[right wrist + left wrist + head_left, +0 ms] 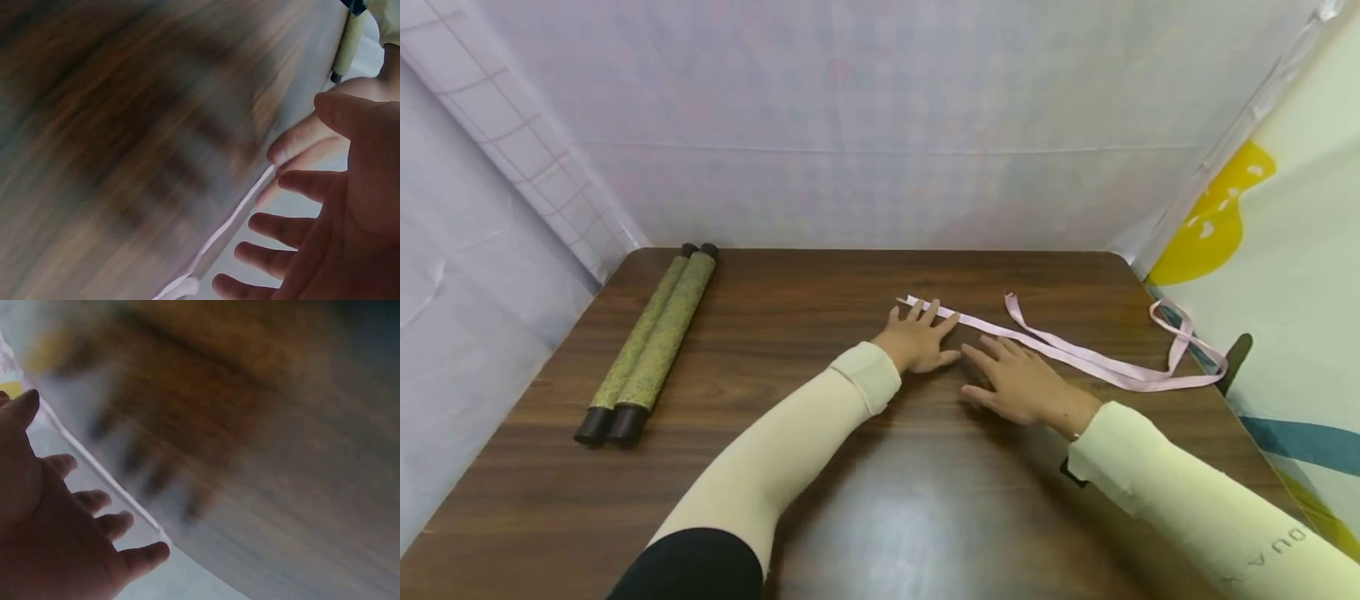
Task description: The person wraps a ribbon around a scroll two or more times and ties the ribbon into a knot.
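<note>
A long pink ribbon [1075, 353] lies in a loose loop across the right half of the table, its far right part curling at the table edge. Over the ribbon's left end, my left hand [917, 340] is spread, fingertips at the strip; whether they touch it I cannot tell. Just right of it, my right hand [1018, 383] hovers with fingers loosely extended, on the near side of the ribbon. The left wrist view shows the left hand [62, 519] with splayed fingers, and the right wrist view shows the right hand [337, 212] holding nothing.
Two rolled scrolls [658, 333] with dark end knobs lie side by side at the table's left. White curtains [880, 125] stand behind the brown wooden table [760, 333] and along its sides. A dark strap-like object [1235, 360] sits at the right edge.
</note>
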The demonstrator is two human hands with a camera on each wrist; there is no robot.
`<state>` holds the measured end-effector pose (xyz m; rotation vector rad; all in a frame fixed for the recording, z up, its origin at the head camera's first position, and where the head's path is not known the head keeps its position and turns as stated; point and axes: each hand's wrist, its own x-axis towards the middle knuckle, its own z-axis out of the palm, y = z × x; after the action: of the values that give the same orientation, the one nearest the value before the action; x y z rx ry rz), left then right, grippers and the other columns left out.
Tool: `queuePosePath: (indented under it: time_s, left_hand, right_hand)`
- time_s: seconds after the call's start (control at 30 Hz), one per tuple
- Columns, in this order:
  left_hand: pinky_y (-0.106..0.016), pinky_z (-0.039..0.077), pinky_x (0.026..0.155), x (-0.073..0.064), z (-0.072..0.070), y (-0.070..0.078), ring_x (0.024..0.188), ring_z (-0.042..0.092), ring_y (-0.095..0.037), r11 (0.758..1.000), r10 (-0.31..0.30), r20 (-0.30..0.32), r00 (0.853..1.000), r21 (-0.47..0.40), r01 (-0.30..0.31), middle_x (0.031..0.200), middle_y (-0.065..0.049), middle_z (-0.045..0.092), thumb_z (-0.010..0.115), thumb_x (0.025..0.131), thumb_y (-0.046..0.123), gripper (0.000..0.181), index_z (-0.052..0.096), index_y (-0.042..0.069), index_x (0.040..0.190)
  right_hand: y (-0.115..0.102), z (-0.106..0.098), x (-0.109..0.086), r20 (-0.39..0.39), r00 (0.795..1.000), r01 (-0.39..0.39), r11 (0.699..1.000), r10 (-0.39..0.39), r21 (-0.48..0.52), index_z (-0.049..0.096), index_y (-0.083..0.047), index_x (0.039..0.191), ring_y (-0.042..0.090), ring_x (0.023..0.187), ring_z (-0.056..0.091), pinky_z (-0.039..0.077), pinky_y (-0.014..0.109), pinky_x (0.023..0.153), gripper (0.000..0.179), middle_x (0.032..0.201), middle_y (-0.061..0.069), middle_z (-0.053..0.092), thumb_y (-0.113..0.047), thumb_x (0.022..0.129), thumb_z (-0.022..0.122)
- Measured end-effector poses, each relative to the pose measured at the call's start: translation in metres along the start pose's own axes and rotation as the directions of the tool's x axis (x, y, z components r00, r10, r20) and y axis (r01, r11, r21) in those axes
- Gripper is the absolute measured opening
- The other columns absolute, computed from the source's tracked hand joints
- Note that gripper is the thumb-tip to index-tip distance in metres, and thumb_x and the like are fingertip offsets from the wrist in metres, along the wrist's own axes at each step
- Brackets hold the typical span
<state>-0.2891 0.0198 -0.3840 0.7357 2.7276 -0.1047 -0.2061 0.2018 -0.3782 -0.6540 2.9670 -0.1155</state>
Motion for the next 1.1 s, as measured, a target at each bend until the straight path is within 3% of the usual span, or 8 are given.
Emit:
queuePosePath:
  time_s: [0.3,0.43,0.6,0.9,1.1]
  left_hand:
    - [-0.069,0.007,0.119,0.002,0.000,0.000,0.157,-0.005,-0.028,0.999,-0.020,0.127,0.992,-0.047,0.026,0.169,-0.001,-0.010,0.026,0.098,0.072,0.076,-0.006,0.038,0.159]
    - [-0.071,0.004,0.118,-0.002,-0.003,-0.003,0.156,-0.009,-0.029,0.994,-0.028,0.183,0.983,-0.097,0.047,0.169,0.000,-0.014,0.030,0.098,0.071,0.078,-0.008,0.039,0.158]
    - [-0.072,0.003,0.117,-0.008,-0.004,-0.010,0.156,-0.011,-0.027,0.989,-0.049,0.213,0.976,-0.127,0.077,0.168,0.001,-0.015,0.034,0.097,0.072,0.080,-0.007,0.042,0.158]
    - [-0.072,0.007,0.117,-0.036,-0.002,-0.031,0.156,-0.006,-0.033,0.986,-0.036,0.219,0.975,-0.150,0.071,0.169,-0.005,-0.010,0.044,0.095,0.070,0.085,0.000,0.037,0.160]
    - [-0.070,0.010,0.118,-0.059,0.003,-0.041,0.155,-0.002,-0.040,0.987,-0.064,0.220,0.973,-0.133,0.095,0.168,-0.013,-0.007,0.047,0.094,0.070,0.089,0.002,0.032,0.161]
  right_hand:
    - [0.033,0.007,0.009,0.073,0.990,-0.119,0.992,0.121,-0.037,0.032,-0.008,0.156,0.051,0.145,0.027,0.031,0.071,0.109,0.075,0.160,0.026,0.029,-0.054,0.100,0.051]
    - [0.041,0.009,0.012,0.130,0.984,-0.119,0.993,0.118,-0.003,0.028,-0.004,0.156,0.051,0.147,0.023,0.029,0.071,0.110,0.079,0.161,0.026,0.024,-0.054,0.099,0.051]
    - [0.044,0.011,0.014,0.125,0.989,-0.082,0.995,0.076,0.049,0.025,-0.001,0.156,0.052,0.147,0.022,0.026,0.069,0.113,0.078,0.162,0.026,0.022,-0.049,0.101,0.052]
    - [0.039,0.013,0.000,0.079,0.997,-0.016,0.997,0.011,0.074,0.027,0.002,0.155,0.050,0.147,0.025,0.026,0.066,0.115,0.074,0.161,0.025,0.027,-0.042,0.102,0.053]
    - [0.037,0.014,-0.011,0.072,0.997,0.002,0.997,-0.008,0.083,0.028,0.003,0.154,0.049,0.148,0.024,0.026,0.067,0.115,0.074,0.161,0.024,0.027,-0.044,0.102,0.051]
